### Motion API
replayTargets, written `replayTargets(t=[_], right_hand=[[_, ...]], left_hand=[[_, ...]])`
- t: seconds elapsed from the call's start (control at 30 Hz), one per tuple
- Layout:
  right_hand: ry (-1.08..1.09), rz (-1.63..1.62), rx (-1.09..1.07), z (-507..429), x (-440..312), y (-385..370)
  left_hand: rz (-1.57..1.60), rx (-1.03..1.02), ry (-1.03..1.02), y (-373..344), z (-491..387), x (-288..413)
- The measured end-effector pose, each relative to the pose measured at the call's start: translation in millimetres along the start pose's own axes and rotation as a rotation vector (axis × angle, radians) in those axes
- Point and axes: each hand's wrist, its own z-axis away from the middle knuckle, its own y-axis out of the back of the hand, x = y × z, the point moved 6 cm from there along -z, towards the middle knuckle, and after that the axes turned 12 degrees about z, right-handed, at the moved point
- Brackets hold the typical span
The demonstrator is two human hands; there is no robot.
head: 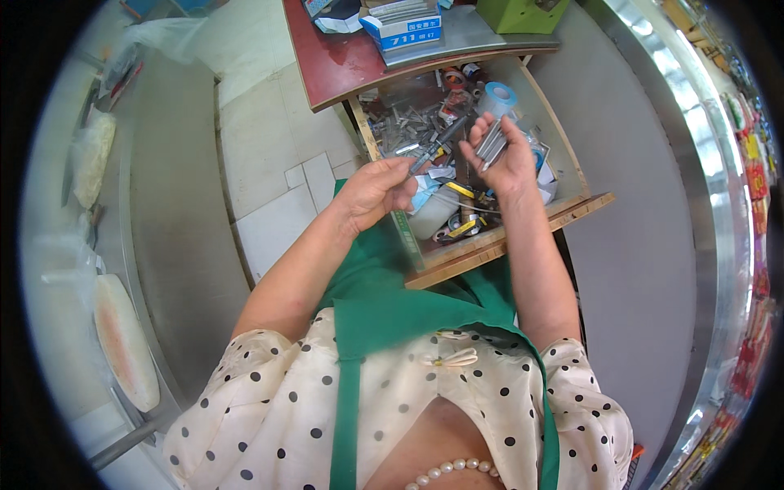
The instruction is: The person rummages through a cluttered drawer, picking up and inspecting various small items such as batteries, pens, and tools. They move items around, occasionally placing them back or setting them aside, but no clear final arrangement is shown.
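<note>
My left hand point(384, 188) holds a dark, thin marker or pen point(436, 147) between thumb and fingers, its far end reaching over the open wooden drawer point(456, 251). In the palm of my right hand point(505, 156) lie several grey metal strips, seemingly bundles of staples point(491, 146), with the fingers curled beside them. Loose staple pieces point(407, 125) are scattered in the back left of the drawer. A blue-rimmed tape roll point(501, 95) stands just beyond my right hand. Yellow-and-black cutters point(460, 187), a whitish container point(435, 213) and crumpled paper lie nearer the drawer's front.
A red-topped desk point(334, 67) stands behind the drawer. It bears a blue and white staple box point(401, 27) filled with metal strips and a green metal object point(520, 15). Steel counters flank me, with wrapped pale items point(125, 343) at far left and packaged goods at far right.
</note>
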Motion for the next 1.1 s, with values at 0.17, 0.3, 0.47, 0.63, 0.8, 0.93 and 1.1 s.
replayTargets(t=[0.17, 0.3, 0.47, 0.63, 0.8, 0.93, 1.1], right_hand=[[-0.022, -0.023, 0.008, 37.0, 34.9, -17.8], [0.108, 0.165, 0.060, 55.0, 51.6, -35.7], [0.569, 1.094, 0.132, 74.4, 71.1, -80.0], [1.008, 1.729, 0.174, 97.2, 82.4, -111.1], [1.240, 1.756, 0.194, 112.1, 83.4, -122.7], [1.324, 1.727, 0.175, 112.4, 78.4, -126.3], [1.275, 1.804, 0.218, 93.6, 66.6, -113.4]], left_hand=[[0.151, -0.088, -0.045, -0.7, 3.1, -11.0], [0.336, -0.046, -0.092, 13.3, -4.9, -31.9], [0.730, -0.243, -0.063, 11.0, -18.3, -54.6], [0.783, -0.076, -0.072, 9.3, -19.9, -61.8], [0.791, -0.106, -0.056, 1.0, -9.7, -60.8], [0.709, 0.004, -0.075, 0.8, -6.1, -53.7], [0.500, 0.191, -0.139, -9.3, -7.7, -42.1]])
